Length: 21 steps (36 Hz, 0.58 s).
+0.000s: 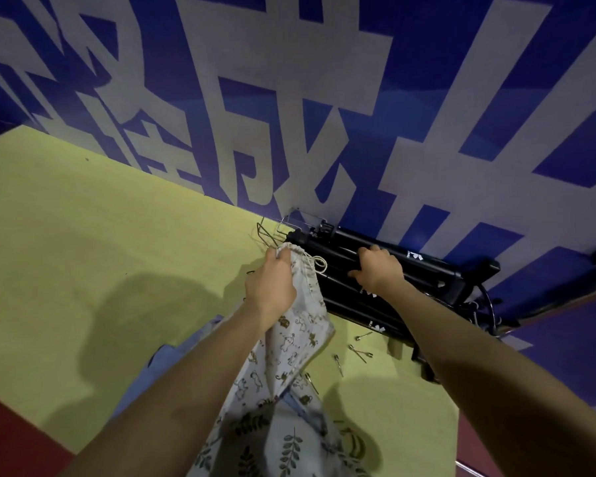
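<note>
Leaf-print cloth (283, 445) hangs beneath my forearms, beyond it my left hand (272, 287) bunches the limp drawstring bag (305, 315) at its mouth, while my right hand (379, 270), just beside, clasps the black folded stand (437, 273), which looks stiff, probably heavy, best gripped mid-tube.

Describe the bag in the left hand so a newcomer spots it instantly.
On the yellow-green table under the blue-and-white wall, find the black folded stand at the far edge. Just left of it, the left hand grips a pale drawstring bag by its gathered mouth. Its small animal print sets it apart from the leaf-print cloth below.
</note>
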{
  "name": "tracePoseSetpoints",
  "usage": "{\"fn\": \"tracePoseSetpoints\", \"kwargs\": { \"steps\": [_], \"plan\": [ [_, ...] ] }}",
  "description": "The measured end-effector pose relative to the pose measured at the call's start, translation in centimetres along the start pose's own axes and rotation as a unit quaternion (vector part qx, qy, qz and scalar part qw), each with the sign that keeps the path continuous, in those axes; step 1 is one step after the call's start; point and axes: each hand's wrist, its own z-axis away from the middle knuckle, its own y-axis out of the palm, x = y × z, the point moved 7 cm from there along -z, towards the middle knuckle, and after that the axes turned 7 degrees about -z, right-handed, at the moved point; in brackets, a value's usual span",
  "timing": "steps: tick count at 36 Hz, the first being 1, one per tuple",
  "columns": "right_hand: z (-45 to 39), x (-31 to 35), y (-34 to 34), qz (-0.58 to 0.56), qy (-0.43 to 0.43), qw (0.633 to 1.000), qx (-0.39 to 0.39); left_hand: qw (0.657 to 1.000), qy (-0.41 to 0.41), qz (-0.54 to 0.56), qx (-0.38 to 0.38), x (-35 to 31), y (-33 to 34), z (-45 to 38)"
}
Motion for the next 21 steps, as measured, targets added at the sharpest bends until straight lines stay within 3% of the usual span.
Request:
{"fn": "tracePoseSetpoints", "kwargs": {
  "steps": [21],
  "plan": [
    [10.3, 2.2, -8.8, 0.030, -0.085, 0.969, -0.232, 0.997, 0.044, 0.061, -0.019, -0.2, -2.8, 3.8]
  ]
}}
